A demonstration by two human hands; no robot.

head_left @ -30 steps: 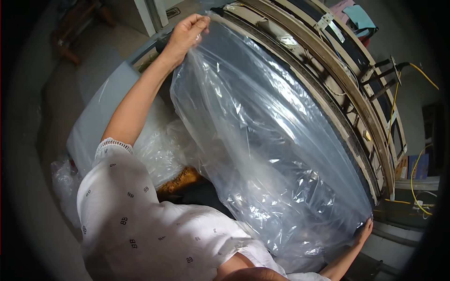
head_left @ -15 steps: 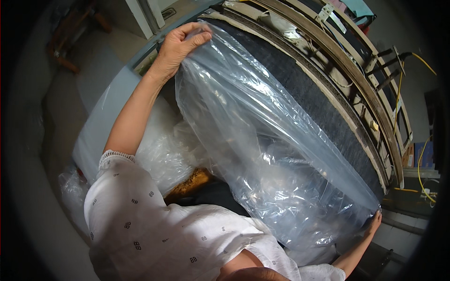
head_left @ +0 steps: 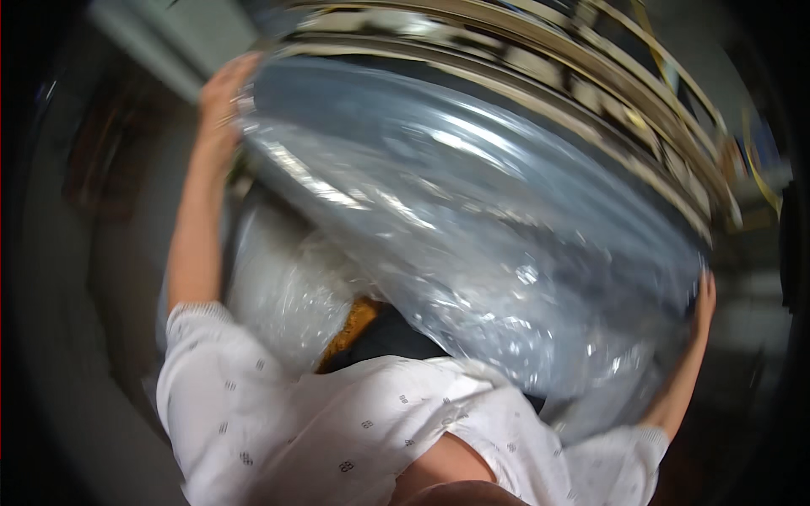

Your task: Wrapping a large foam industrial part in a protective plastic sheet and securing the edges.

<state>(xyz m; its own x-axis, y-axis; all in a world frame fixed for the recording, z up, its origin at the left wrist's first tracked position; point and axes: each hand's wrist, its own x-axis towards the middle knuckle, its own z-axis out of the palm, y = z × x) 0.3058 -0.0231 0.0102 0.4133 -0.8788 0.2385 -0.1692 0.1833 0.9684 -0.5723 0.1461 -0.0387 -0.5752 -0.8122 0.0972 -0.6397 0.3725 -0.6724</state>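
Note:
A wide sheet of clear plastic film (head_left: 405, 202) is stretched between my two hands, with bright creases along it. At the upper left my left hand (head_left: 226, 97) is closed on one end of the film; motion smears its fingers. Far to the right, my right hand (head_left: 706, 291) grips the opposite end at the film's edge. The film's upper part lies over a dark work surface (head_left: 363, 61). Its lower part hangs crumpled in front of my body. I cannot make out whether it is a single sheet or a bag.
Beyond the dark surface runs a machine frame (head_left: 506, 42) of long beige rails, with a yellow cable (head_left: 759, 173) at the right. More crumpled clear plastic (head_left: 283, 287) lies at my left, beside something orange-brown (head_left: 354, 325). A pale upright post (head_left: 160, 51) stands at the far left.
My left hand has moved left and slightly down; my right hand has moved up and right. The film is spread wider and lies more level across the surface. The view has turned and blurred.

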